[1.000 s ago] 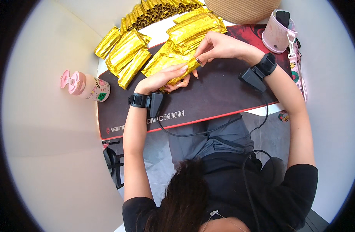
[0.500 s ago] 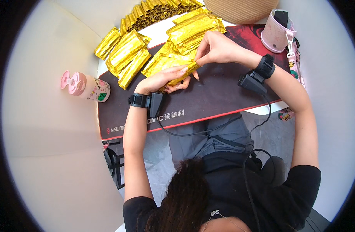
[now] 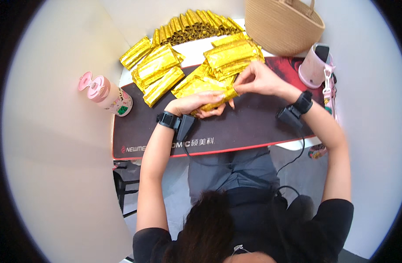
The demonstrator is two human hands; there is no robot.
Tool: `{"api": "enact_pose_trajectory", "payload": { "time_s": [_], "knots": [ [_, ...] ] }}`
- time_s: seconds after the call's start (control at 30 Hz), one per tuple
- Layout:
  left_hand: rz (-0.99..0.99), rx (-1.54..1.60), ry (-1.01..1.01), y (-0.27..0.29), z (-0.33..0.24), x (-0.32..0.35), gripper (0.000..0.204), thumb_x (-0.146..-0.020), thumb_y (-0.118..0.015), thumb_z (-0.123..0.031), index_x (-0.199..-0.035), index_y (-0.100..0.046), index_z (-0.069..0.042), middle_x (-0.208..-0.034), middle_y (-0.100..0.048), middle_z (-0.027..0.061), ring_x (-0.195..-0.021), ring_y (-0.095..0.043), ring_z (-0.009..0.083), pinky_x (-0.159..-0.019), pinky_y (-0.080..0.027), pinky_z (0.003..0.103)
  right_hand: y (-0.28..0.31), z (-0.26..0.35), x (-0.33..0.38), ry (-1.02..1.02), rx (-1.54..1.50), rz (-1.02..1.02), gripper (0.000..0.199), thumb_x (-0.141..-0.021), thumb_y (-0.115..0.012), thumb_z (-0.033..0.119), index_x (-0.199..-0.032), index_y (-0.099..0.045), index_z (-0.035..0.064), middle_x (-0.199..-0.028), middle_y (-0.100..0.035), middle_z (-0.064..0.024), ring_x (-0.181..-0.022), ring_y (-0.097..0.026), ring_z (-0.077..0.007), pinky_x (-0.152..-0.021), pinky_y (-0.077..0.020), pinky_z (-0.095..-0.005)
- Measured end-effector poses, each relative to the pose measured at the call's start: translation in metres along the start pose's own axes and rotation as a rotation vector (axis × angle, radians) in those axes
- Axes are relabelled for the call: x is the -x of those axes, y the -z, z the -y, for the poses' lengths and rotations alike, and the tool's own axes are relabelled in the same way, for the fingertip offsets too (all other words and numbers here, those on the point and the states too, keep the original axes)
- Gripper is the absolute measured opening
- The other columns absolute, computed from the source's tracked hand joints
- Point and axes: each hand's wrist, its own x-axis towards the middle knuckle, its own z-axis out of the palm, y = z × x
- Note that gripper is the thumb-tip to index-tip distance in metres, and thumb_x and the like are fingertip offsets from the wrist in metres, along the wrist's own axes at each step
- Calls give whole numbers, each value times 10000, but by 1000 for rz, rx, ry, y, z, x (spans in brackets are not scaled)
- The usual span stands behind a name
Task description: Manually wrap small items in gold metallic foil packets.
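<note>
Where both hands meet, in the head view: a narrow gold packet lies slantwise in the grip, raised over the mat, its far end pointing up and to the right.
Left hand: fingers closed around the packet, thumb side on top, other fingertips showing beneath it.
Right hand: thumb and forefinger pinched together at the packet's upper right end; the remaining fingers are partly hidden, so their exact bend cannot be told.
Wrists: a black band on each, with a boxy black module beside the left one and another beside the right; a thin black cable hangs from the right module.
Gold piles: flat packets overlap in a right-hand pile just beyond the hands, and in a left-hand pile.
Gold tubes: stacked in a curved bank behind both piles, many open ends facing the person.
Mat: dark, red-edged, with white lettering along its near side.
Mat's left end: a pink-topped bottle, lid flipped up.
Far right: a tan woven basket, and nearer, a pink cup holding a dark device.
</note>
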Motion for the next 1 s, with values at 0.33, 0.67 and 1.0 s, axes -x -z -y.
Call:
{"api": "enact_pose_trajectory", "payload": {
  "time_s": [0.33, 0.67, 1.0],
  "knots": [
    [-26, 197, -124, 18, 7, 6, 869, -890, -145, -710, -1303, -444, -5, -889, -647, 159, -487, -575, 106, -434, -462, 193, 46, 33, 7, -117, -202, -255, 137, -764, -691, 22, -886, -712, -38, -752, -690, -85, -680, -639, -103, -661, -520, -229],
    [-78, 316, -235, 21, 8, -4, 938, -830, -154, -776, -1273, -474, -13, -893, -652, 162, -549, -623, 121, -531, -520, 206, 70, 15, -103, 80, -552, -982, 167, -824, -647, -3, -981, -648, -61, -876, -682, -130, -743, -672, -163, -684, -549, -228],
    [-54, 238, -223, 16, 8, -7, 881, -871, -119, -734, -1255, -506, -41, -890, -654, 114, -547, -610, 107, -544, -520, 206, 82, -82, -201, -375, 208, -1055, 230, -731, -649, 172, -935, -744, 123, -894, -711, -115, -837, -681, -233, -779, -510, -318]
  ]
}}
